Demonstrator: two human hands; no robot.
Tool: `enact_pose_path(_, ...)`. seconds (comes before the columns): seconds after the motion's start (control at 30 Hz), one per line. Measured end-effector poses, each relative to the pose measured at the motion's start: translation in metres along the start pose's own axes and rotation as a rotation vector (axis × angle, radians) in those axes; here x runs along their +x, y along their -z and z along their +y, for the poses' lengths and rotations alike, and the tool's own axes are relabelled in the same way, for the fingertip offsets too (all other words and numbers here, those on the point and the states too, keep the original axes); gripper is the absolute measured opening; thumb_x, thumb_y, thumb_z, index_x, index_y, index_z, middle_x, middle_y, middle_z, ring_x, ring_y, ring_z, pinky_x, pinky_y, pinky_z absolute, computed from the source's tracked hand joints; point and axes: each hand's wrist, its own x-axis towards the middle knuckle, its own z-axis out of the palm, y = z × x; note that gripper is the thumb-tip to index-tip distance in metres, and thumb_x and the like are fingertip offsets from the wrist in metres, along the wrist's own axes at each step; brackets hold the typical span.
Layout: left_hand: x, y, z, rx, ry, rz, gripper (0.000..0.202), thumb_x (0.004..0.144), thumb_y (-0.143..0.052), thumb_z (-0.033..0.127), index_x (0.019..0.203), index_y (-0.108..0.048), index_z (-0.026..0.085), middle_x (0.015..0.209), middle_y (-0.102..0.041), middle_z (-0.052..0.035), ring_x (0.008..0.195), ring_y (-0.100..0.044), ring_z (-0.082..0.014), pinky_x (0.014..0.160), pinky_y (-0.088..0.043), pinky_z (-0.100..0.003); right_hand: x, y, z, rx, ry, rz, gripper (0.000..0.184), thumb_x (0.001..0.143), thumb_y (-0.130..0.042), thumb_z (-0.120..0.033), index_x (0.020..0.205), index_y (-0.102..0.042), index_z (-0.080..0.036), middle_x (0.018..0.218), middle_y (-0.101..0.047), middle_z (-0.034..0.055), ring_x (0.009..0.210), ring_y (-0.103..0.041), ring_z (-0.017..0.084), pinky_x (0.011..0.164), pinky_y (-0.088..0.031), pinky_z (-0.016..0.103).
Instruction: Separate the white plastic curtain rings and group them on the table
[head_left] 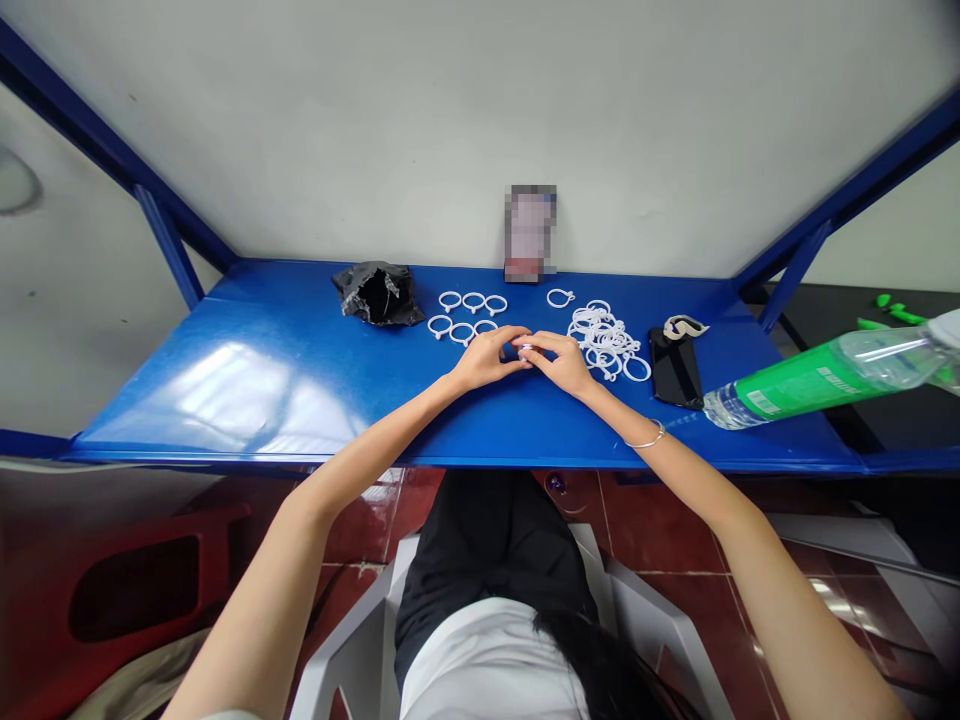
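Plain white wall [450, 100] fills 12 o'clock, bit scuffed. Glossy blue table [300, 400] runs across middle, soft glare patch toward 9 o'clock. Blue metal struts [169, 240] angle up at 10 and 2 o'clock. Dark red tile floor [660, 520] at 5 o'clock, white plastic chair [649, 615] at 6, red plastic seat [150, 560] at 8.

Black bag [377, 293], black phone [675, 368] and green bottle [817, 378] lie on blue table [262, 380].

The blue table [300, 390] bears a crumpled black bag [379, 293], rows of white rings [473, 302] and a ring heap [604, 338]. On its right side are a black case [675, 372] and a plastic bottle [814, 378]
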Motion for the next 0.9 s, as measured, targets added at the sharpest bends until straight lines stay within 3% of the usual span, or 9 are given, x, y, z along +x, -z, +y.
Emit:
enact_pose_path(0.27, 0.0002, -0.0049, -0.0036, -0.002, 0.028, -0.006, 0.056, 0.084, -0.065, 0.055, 0.123, -0.061, 0.014, 0.113, -0.070, -0.0116, 0.073, -0.065, -0.0142, 0.067, -0.053, -0.025, 0.0004, 0.0001, -0.0037, 0.031, -0.020, -0.002, 0.023, 0.095, -0.059, -0.038, 0.089, -0.076, -0.024, 0.089, -0.076, 0.0039, 0.080, -0.072, 0.019, 0.078, -0.057, 0.033)
enact_pose_path(0.9, 0.0006, -0.0060, -0.0038, -0.026, 0.028, -0.010, 0.050, 0.083, -0.069, 0.049, 0.117, -0.063, 0.013, 0.107, -0.071, -0.0101, 0.072, -0.065, -0.0140, 0.068, -0.055, -0.026, -0.0007, -0.0010, -0.0018, 0.073, -0.038, -0.008, 0.026, 0.094, -0.059, -0.037, 0.083, -0.076, -0.023, 0.086, -0.076, 0.0035, 0.079, -0.072, 0.019, 0.078, -0.058, 0.032)
